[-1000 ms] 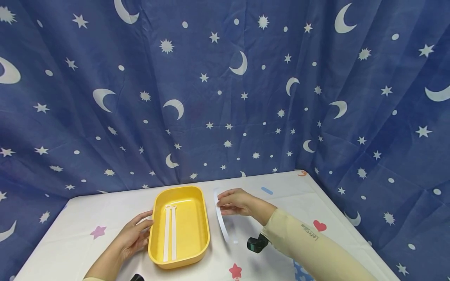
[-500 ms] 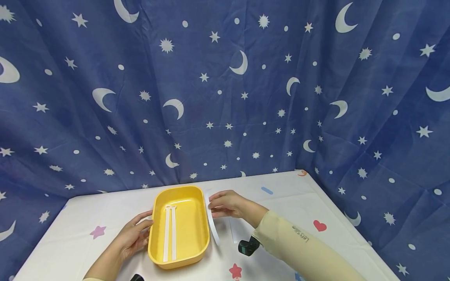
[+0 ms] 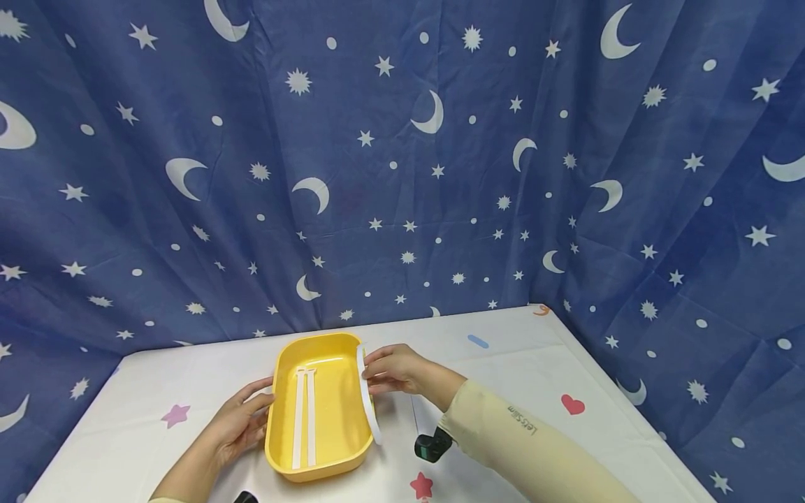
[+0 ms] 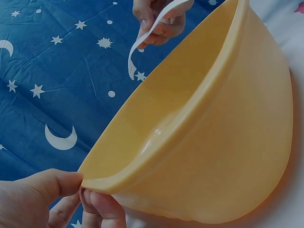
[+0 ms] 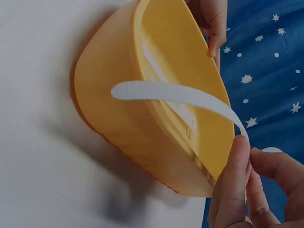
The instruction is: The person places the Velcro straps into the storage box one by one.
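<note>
A yellow rectangular basin [image 3: 327, 471] with rounded corners stands on the table, with two white cable ties [image 3: 311, 419] lying side by side inside it. At its left side, my left hand [image 3: 242, 423] pinches the rim between thumb and fingers, as the left wrist view shows [image 4: 61, 199]. My right hand [image 3: 399, 370] pinches another white cable tie [image 3: 370, 409] near one end, over the basin's right rim. This tie is ridged and bends in a curve; its rounded free end [image 5: 126, 90] overlaps the basin's outer wall in the right wrist view.
White cloth with printed shapes, such as a red heart [image 3: 572, 404] and a purple star [image 3: 175, 416], covers the table [image 3: 503, 391]. A blue curtain [image 3: 390, 195] with moons and stars hangs behind and along the right. A black wrist camera [image 3: 434, 446] sits below the right wrist.
My right hand has moved left with the cable tie, from beside the basin to over its right rim. The left hand and the basin have stayed in place.
</note>
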### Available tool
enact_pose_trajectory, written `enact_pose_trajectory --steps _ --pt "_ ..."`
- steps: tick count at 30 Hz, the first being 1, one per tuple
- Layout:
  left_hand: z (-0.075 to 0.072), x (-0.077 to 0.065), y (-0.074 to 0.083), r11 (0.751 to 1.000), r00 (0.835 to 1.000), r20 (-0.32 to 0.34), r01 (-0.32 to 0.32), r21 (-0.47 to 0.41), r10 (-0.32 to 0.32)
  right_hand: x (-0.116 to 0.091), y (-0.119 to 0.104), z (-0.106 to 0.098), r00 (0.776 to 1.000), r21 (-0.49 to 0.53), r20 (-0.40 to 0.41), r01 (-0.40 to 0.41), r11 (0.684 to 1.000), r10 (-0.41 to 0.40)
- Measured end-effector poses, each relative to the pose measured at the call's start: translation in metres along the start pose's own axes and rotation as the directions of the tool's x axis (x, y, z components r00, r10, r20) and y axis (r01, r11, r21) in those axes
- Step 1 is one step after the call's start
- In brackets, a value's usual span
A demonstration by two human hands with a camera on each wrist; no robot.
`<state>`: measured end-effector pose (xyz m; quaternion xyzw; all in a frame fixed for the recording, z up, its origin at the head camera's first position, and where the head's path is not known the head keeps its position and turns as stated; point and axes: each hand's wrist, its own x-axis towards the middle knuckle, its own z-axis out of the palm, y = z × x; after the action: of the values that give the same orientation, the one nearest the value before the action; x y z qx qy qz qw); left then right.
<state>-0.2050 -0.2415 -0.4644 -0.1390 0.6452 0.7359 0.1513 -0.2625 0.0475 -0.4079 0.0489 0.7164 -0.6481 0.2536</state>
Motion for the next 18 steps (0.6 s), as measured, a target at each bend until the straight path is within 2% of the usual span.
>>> enact_pose_trajectory --steps 18 --pt "0.0 0.0 -0.001 1.0 1.0 -0.001 0.004 0.006 -0.004 0.007 0.004 0.012 1.0 0.01 -0.006 0.019 1.0 -0.019"
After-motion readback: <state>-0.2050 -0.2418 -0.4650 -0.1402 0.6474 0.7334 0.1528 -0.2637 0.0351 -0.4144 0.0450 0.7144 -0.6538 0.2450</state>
